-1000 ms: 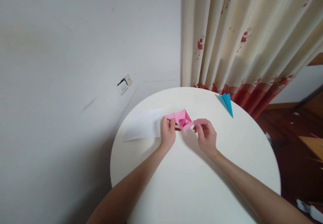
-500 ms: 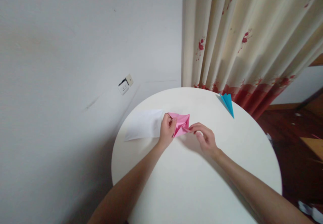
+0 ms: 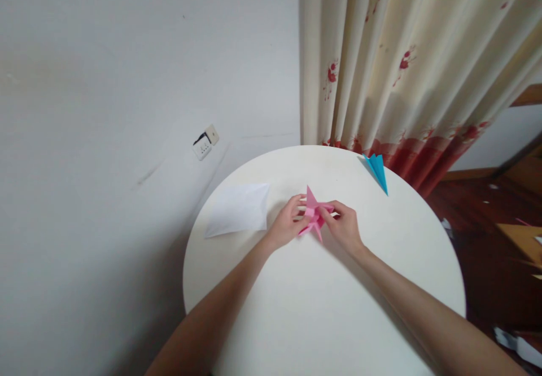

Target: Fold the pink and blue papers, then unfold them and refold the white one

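Between my two hands is a folded piece of pink paper [image 3: 312, 211], with pointed flaps sticking out at the top, the right and the bottom. My left hand [image 3: 289, 222] grips its left side, thumb in front and fingers behind. On the right side, my right hand [image 3: 342, 223] pinches a flap between thumb and fingers. The paper is held just over the white round table [image 3: 339, 308]. Parts of its folds are hidden by my fingers.
A white sheet of paper [image 3: 237, 209] lies on the table's left side. A blue paper plane [image 3: 378, 174] rests near the far right edge. Behind stand a wall with a socket [image 3: 203, 147] and a patterned curtain [image 3: 376, 71].
The pink paper has gone from a flatter, pocket-like shape to a star-like one with flaps spread. My right hand has closed in on it, and my left hand has shifted slightly right.
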The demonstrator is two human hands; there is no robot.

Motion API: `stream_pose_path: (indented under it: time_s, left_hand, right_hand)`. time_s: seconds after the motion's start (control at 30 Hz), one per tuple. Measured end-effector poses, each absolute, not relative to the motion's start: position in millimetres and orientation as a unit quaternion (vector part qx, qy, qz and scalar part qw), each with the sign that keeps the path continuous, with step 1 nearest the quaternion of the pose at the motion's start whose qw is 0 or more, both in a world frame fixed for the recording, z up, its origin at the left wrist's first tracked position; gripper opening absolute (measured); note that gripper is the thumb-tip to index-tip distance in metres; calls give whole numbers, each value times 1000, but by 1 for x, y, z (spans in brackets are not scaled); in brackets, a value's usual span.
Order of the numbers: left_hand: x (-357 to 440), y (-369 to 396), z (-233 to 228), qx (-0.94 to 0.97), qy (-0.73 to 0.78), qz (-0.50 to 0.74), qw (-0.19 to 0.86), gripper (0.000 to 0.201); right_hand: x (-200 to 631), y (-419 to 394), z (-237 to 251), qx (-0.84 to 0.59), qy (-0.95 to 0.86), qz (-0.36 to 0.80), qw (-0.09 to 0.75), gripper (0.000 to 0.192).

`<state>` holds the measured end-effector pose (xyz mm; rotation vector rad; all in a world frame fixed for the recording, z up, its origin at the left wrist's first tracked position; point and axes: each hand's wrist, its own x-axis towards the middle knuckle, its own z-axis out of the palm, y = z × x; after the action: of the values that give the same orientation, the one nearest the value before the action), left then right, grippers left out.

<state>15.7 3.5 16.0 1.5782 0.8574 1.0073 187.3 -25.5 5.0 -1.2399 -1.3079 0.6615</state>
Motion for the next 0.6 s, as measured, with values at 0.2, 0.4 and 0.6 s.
stream_pose_path:
  time_s: [0.2, 0.4, 0.6]
  left_hand:
    - [16, 8, 15, 663, 399, 405, 487, 16]
    - [9, 5, 17, 737, 416, 392, 361, 17]
    - [3, -1, 24, 853, 375, 326, 162, 23]
  right_hand:
    - [190, -26, 5, -554, -549, 253, 572, 36]
    - [190, -26, 3, -575, -566, 254, 533, 40]
    - [194, -24, 4, -576, -600, 234, 504, 45]
